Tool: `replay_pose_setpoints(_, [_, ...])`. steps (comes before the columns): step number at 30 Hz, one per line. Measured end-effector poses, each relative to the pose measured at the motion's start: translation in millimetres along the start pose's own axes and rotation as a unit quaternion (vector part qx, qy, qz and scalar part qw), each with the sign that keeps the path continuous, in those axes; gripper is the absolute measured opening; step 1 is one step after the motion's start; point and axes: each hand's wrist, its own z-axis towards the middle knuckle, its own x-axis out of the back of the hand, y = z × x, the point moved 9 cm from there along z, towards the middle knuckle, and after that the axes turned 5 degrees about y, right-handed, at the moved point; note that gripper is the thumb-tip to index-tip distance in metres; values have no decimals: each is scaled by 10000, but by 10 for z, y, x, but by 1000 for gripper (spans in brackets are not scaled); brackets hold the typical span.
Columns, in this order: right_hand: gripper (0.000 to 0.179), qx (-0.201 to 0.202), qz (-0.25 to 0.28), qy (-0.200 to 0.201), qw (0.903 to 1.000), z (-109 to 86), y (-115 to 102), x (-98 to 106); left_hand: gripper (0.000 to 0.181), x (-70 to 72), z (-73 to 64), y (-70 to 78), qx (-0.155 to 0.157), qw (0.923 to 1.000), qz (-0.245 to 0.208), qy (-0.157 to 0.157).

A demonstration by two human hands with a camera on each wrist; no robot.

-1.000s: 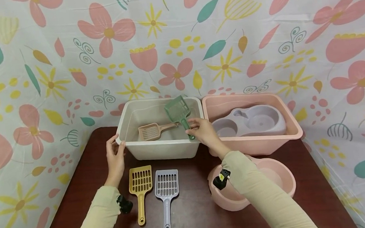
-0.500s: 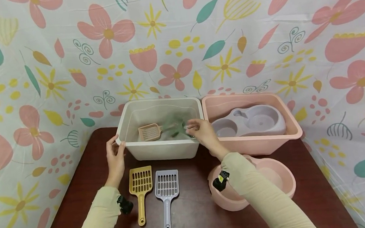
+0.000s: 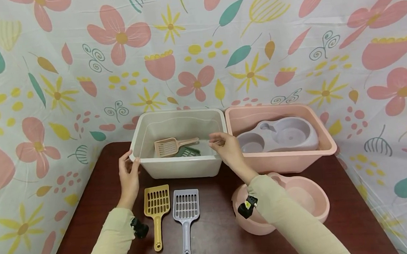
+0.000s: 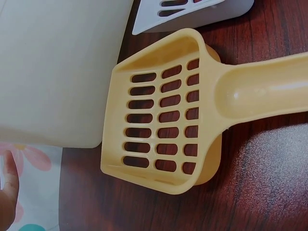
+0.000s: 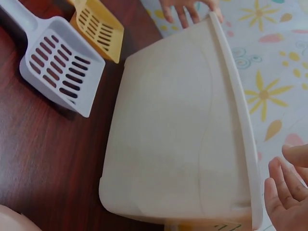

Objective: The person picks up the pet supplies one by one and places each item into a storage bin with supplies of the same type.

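In the head view, a grey-white litter box (image 3: 178, 168) stands at the back of the table. My left hand (image 3: 129, 175) holds its front left corner, thumb at the front. My right hand (image 3: 226, 147) hovers over its right end with loosely bent fingers and nothing in them. Inside lie a beige litter scoop (image 3: 167, 147) and a green litter scoop (image 3: 190, 151), the green one partly hidden by the front wall. On the table before the box lie a yellow litter scoop (image 3: 156, 201) and a lavender litter scoop (image 3: 185, 205), handles towards me.
A pink litter box (image 3: 284, 161) stands against the white one's right side, with a grey-lilac double pet bowl (image 3: 267, 132) in it. A pink double pet bowl (image 3: 254, 227) sits in front, partly under my right forearm. A flowered curtain (image 3: 197, 44) hangs behind.
The green litter scoop has left my right hand and dropped into the white litter box, beside the beige one. My right hand's fingers have loosened. My left hand stays at the corner.
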Motion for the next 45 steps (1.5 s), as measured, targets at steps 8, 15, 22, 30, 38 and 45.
replay_pose_setpoints(8, [25,14,149,-46,9999,-110,-73,6,46,9,20,-87,82,10000,-8,35])
replay_pose_setpoints(15, [24,-63,349,-206,9992,-238,-124,10,46,32,111,-255,95,9999,118,31])
replay_pose_setpoints(22, [28,-152,488,-337,9981,-382,-166,-12,45,48,120,-245,52,9997,254,-43])
replay_pose_setpoints(30, [25,-67,705,-250,9972,-554,-256,-24,46,55,127,-262,72,9993,340,-125])
replay_pose_setpoints(38, [22,-29,954,-198,9952,-725,-267,-53,46,48,113,-200,123,9993,270,-230])
replay_pose_setpoints(45, [22,49,1039,-413,9937,-856,-261,-146,47,11,21,42,213,9989,232,-355])
